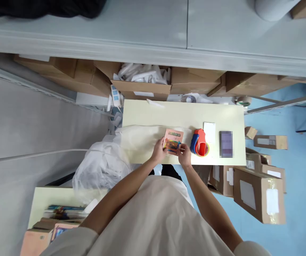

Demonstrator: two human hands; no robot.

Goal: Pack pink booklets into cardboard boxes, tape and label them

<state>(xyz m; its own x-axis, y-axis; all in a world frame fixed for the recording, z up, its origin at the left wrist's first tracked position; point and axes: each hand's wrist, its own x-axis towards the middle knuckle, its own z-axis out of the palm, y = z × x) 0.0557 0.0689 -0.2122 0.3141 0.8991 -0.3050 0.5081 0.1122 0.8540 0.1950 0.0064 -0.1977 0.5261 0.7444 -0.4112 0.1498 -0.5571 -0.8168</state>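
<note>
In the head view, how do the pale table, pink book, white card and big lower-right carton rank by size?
1. Pale table
2. Big carton
3. Pink book
4. White card

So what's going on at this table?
A person's left hand and right hand hold a small pink book by its sides, above translucent plastic film on the pale table. To the right stand a red-and-blue tape dispenser, a flat white item and a blurred purple one.

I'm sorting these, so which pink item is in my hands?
The pink book held by your left hand and right hand over the long table; other pink items sit at the view's lower left, away from both.
</note>
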